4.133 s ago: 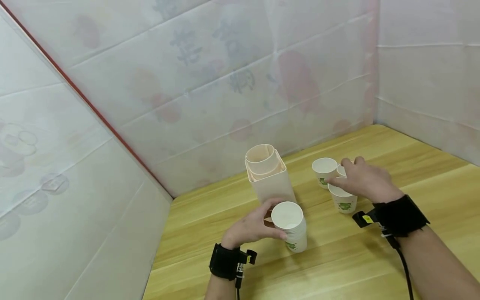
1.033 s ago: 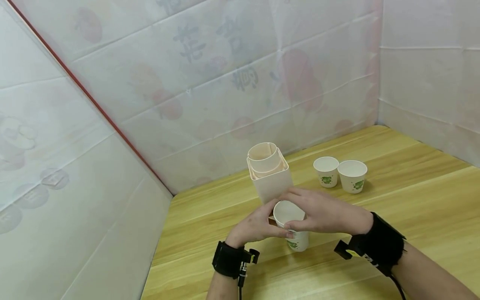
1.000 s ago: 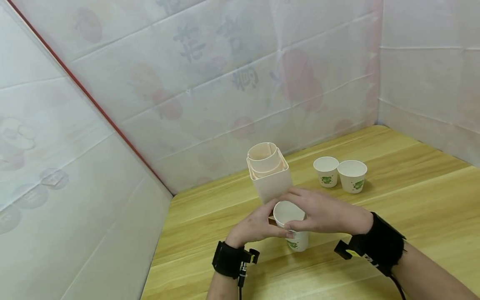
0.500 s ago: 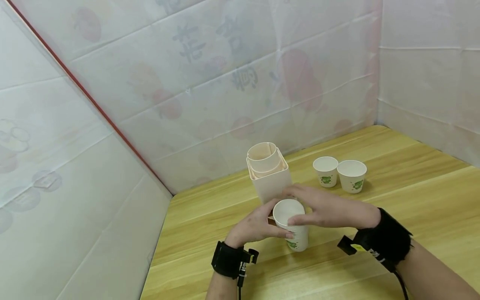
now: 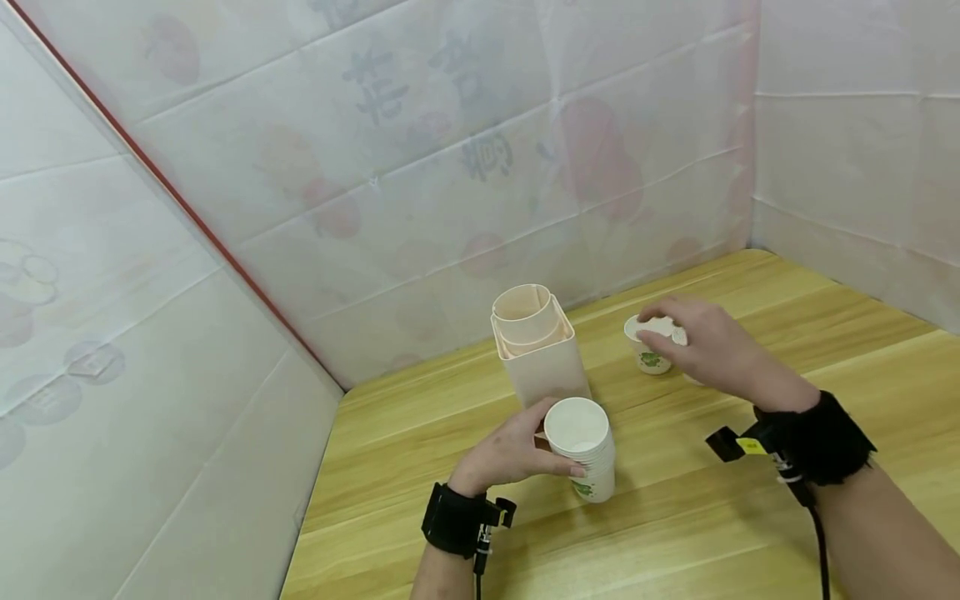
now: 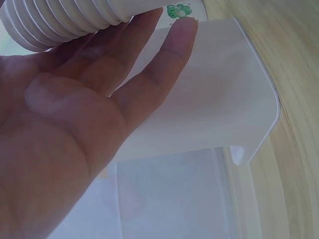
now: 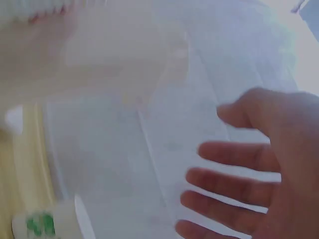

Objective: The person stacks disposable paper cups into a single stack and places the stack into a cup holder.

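Observation:
My left hand (image 5: 504, 454) holds a stack of nested white paper cups (image 5: 597, 471) from the side, thumb at the front. In the left wrist view the ridged rims of the stack (image 6: 60, 22) lie against the fingers. My right hand (image 5: 712, 350) hovers over two single cups to the right, its fingers spread and holding nothing in the right wrist view. The left one of them, a paper cup (image 5: 649, 361) with a green frog print, stands upright. The other is mostly hidden behind my right hand.
A cream square holder (image 5: 551, 371) with a round tube (image 5: 522, 312) inside stands just behind the stack. The wooden table (image 5: 390, 475) ends at sheet-covered walls (image 5: 420, 208) at the back, left and right. Camera cables trail from both wrists.
My right hand put another cup onto the stack, let go, and moved back right to the two single cups. The left hand stays on the stack.

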{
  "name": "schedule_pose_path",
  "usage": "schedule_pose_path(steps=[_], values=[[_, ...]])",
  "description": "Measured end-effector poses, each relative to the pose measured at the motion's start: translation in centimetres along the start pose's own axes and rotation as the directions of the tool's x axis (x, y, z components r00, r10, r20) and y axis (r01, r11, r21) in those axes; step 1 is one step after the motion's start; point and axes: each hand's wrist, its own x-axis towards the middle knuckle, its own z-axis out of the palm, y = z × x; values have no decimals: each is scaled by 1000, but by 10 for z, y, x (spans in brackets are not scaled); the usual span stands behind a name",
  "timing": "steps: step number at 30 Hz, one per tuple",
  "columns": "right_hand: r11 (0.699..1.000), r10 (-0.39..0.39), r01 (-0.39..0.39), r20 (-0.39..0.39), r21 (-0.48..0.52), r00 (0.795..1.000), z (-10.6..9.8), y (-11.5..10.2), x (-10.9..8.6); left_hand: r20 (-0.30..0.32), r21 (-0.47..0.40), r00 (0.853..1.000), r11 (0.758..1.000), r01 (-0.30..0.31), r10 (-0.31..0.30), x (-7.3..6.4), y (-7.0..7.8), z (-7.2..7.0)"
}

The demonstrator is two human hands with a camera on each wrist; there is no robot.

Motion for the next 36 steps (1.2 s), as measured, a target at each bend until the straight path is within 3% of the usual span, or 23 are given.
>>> schedule_pose_path(steps=[4,10,18,22,30,36], values=[[986,166,-166,5,-20,986,-6,20,-2,-4,7,1000,1000,3,-3,0,0,0],[921,388,-380,96,-88,917,-7,48,-7,-4,17,1000,1000,7,-7,-1,-1,0],[854,513,-472,198,-218,836,2,75,-17,-6,22,1000,1000,-1,1,-1,-1,0],[828,559,-515,248,-223,791,8,83,-20,-5,26,1000,1000,-13,14,-1,-2,0],[825,565,-531,294,-193,771,11,87,-22,-4,32,1000,999,-15,15,-1,-1,0],[845,535,-511,293,-160,792,13,88,-22,-3,33,1000,999,-10,10,-2,0,0]])
